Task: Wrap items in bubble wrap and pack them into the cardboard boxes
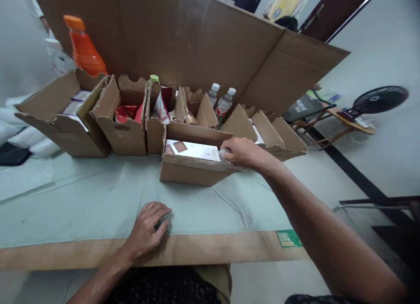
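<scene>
My right hand (pixel 242 152) reaches over the right end of a small open cardboard box (pixel 193 169) on the table, fingers closed on a small clear item I cannot make out, just above the white card (pixel 193 150) lying inside. My left hand (pixel 148 227) rests near the table's front edge, fingers curled over a small grey object that is mostly hidden beneath them.
A row of open cardboard boxes (pixel 121 120) with packets stands behind, backed by a large cardboard sheet (pixel 183 37). An orange bottle (pixel 83 48) stands at the back left, and two small water bottles (pixel 220 99) sit between boxes. A fan (pixel 377 98) and chair stand on the right.
</scene>
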The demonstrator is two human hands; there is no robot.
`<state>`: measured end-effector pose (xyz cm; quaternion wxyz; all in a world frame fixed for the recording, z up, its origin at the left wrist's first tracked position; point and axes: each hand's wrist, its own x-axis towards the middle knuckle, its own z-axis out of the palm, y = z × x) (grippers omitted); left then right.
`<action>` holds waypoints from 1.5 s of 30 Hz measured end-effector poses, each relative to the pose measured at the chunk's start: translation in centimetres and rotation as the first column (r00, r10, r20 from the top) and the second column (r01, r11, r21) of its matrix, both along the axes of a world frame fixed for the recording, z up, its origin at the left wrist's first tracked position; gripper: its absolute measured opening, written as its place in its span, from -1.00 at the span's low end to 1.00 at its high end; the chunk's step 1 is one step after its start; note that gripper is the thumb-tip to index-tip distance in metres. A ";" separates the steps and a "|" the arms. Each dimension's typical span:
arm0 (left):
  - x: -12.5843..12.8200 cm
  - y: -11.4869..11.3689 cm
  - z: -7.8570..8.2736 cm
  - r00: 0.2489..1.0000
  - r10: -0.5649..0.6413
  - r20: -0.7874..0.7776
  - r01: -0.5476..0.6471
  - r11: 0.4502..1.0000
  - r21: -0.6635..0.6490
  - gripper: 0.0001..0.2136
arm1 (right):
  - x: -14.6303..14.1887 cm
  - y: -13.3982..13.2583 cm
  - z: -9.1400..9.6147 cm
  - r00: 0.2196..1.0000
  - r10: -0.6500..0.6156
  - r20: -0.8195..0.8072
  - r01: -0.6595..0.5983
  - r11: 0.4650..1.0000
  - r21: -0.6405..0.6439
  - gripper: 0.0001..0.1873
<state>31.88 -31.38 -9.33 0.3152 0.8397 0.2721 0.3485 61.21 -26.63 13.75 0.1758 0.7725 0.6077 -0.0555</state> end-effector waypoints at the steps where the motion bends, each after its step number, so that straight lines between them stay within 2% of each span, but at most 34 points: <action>1: 0.0 0.0 0.0 1.000 0.002 -0.004 -0.002 1.000 -0.003 -0.81 | -0.2 0.0 -0.1 0.999 -0.016 0.034 0.016 1.000 -0.007 -0.70; 5: 0.0 0.1 0.0 1.000 0.008 -0.008 -0.007 1.000 0.011 -0.81 | -0.6 0.4 -0.7 0.995 -0.054 0.085 0.053 0.998 0.019 -0.70; 10: 0.1 0.0 -0.1 1.000 0.004 -0.008 -0.004 1.000 0.022 -0.81 | -0.1 1.3 -1.6 1.000 0.007 0.008 -0.007 1.000 0.001 -0.72; 13: 0.0 0.0 0.4 1.000 0.020 0.012 -0.020 1.000 0.004 -0.81 | 0.2 0.7 -0.8 1.000 0.020 -0.012 -0.020 1.000 0.020 -0.77; 15: -0.4 0.3 1.3 0.998 0.060 0.034 -0.060 0.998 -0.020 -0.81 | 0.7 -1.2 0.5 0.999 0.010 -0.031 -0.006 0.993 0.119 -0.79; 16: -0.7 0.5 2.0 0.995 0.094 0.039 -0.092 0.995 -0.035 -0.82 | 1.1 -2.7 1.1 0.998 0.003 -0.057 0.010 0.976 0.219 -0.79; 17: -1.1 0.8 2.6 0.990 0.135 0.039 -0.133 0.990 -0.052 -0.81 | 1.6 -4.5 1.5 0.995 -0.003 -0.096 0.037 0.936 0.351 -0.78; 18: -1.4 1.2 3.3 0.983 0.183 0.031 -0.180 0.981 -0.072 -0.79 | 2.2 -6.6 1.6 0.989 -0.009 -0.147 0.081 0.865 0.495 -0.77; 19: -1.6 1.7 4.0 0.973 0.231 0.016 -0.228 0.969 -0.100 -0.75 | 2.8 -8.6 1.3 0.978 -0.007 -0.208 0.139 0.765 0.628 -0.77; 21: -1.6 2.9 4.9 0.954 0.301 -0.017 -0.299 0.939 -0.172 -0.57 | 3.8 -12.1 -0.9 0.938 -0.022 -0.347 0.296 0.572 0.765 -0.75; 22: -1.2 3.6 5.1 0.950 0.313 -0.026 -0.311 0.927 -0.211 -0.45 | 4.1 -13.2 -2.6 0.899 -0.014 -0.437 0.378 0.529 0.760 -0.72; 23: -0.7 4.3 5.1 0.951 0.308 -0.026 -0.305 0.920 -0.245 -0.34 | 4.2 -13.8 -4.6 0.854 0.016 -0.520 0.432 0.536 0.725 -0.68; 26: 1.9 6.0 4.4 0.977 0.215 -0.005 -0.205 0.926 -0.316 -0.15 | 3.0 -12.9 -10.8 0.699 0.112 -0.706 0.464 0.679 0.568 -0.35; 27: 2.8 6.3 4.1 0.984 0.178 0.005 -0.166 0.928 -0.333 -0.12 | 2.4 -12.1 -12.3 0.653 0.141 -0.744 0.457 0.709 0.536 -0.29; 28: 3.6 6.4 3.9 0.988 0.150 0.018 -0.135 0.928 -0.347 -0.11 | 1.8 -11.4 -13.5 0.617 0.168 -0.769 0.458 0.719 0.523 -0.28; 30: 4.3 6.0 3.6 0.991 0.124 0.043 -0.100 0.928 -0.360 -0.11 | 0.6 -10.8 -14.5 0.581 0.199 -0.789 0.480 0.699 0.530 -0.38; 32: 3.7 4.7 3.7 0.991 0.121 0.055 -0.095 0.933 -0.347 -0.14 | -0.5 -11.6 -14.1 0.591 0.183 -0.786 0.519 0.659 0.544 -0.47; 34: 2.1 3.2 4.3 0.990 0.134 0.047 -0.112 0.943 -0.314 -0.18 | -1.6 -13.4 -12.8 0.623 0.157 -0.766 0.540 0.622 0.567 -0.56; 36: 0.4 2.1 5.5 0.985 0.167 0.048 -0.149 0.952 -0.269 -0.20 | -2.8 -15.0 -10.9 0.663 0.175 -0.728 0.525 0.585 0.618 -0.65; 38: -0.3 2.1 7.5 0.975 0.205 0.084 -0.181 0.956 -0.229 -0.20 | -3.6 -15.4 -8.8 0.700 0.230 -0.676 0.473 0.559 0.681 -0.69; 40: 0.6 2.9 9.9 0.960 0.236 0.149 -0.205 0.959 -0.194 -0.20 | -3.5 -14.9 -6.9 0.720 0.285 -0.633 0.425 0.539 0.727 -0.66; 42: 2.7 3.4 12.0 0.947 0.239 0.215 -0.207 0.965 -0.161 -0.19 | -2.6 -14.5 -5.5 0.730 0.312 -0.608 0.427 0.486 0.762 -0.61; 45: 5.2 2.3 13.6 0.955 0.144 0.260 -0.112 0.985 -0.134 -0.25 | -1.3 -15.6 -4.8 0.776 0.238 -0.585 0.504 0.325 0.800 -0.67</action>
